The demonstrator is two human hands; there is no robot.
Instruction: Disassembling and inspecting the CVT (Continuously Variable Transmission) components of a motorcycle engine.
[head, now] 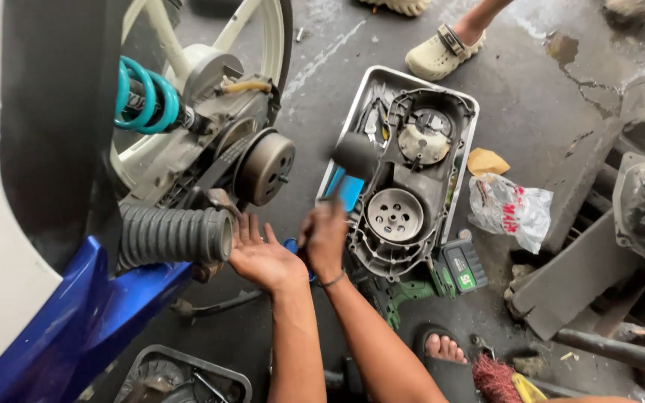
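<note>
Hammer with a black rubber head is squeezed tight in the right hand, while the left hand lies open, palm up, beside the ribbed rubber hose.

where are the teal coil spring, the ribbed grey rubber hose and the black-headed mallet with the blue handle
teal coil spring (143, 95), head view, on the middle coils
ribbed grey rubber hose (173, 235), head view, on its ribbed side
black-headed mallet with the blue handle (354, 155), head view, on the black head
</note>
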